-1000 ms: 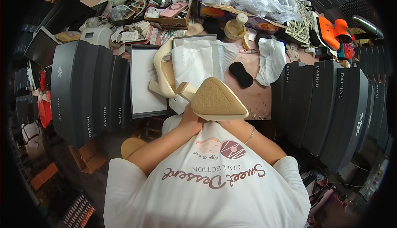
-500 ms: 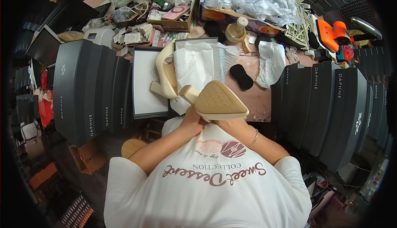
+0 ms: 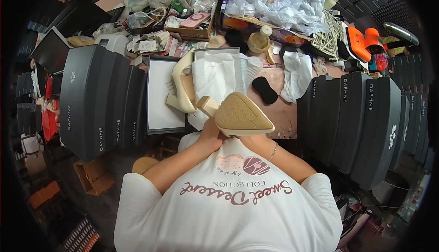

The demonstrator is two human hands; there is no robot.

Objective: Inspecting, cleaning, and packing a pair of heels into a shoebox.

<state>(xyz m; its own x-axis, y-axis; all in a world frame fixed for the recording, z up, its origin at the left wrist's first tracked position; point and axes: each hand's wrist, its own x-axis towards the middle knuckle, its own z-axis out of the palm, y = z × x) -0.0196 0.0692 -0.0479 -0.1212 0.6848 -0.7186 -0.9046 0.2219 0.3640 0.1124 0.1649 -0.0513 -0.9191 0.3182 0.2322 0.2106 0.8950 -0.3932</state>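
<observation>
A beige block-heeled shoe (image 3: 241, 115) is held close against my chest, its patterned sole turned up and its heel toward the left. My left hand (image 3: 211, 134) grips it below the heel. Under the toe, my right hand (image 3: 252, 141) is wrapped at the shoe's near edge. The shoe hides most of the fingers of both hands. Just beyond lies a matching shoe (image 3: 184, 87) on its side, across an open dark-grey shoebox (image 3: 165, 128) with a white inside. White tissue paper (image 3: 212, 71) spills beside that second shoe.
Dark shoeboxes stand in rows at left (image 3: 84, 101) and right (image 3: 378, 128). On the pink table (image 3: 284, 122) are a black oval pad (image 3: 265, 90), a white crumpled sheet (image 3: 296, 76) and a capped bottle (image 3: 259, 40). Farther back sit a carton of crumpled plastic (image 3: 279, 5) and an orange tape dispenser (image 3: 359, 44).
The held shoe has tilted slightly, its toe dipping a little lower. Both hands keep their hold. The surrounding view has shifted slightly.
</observation>
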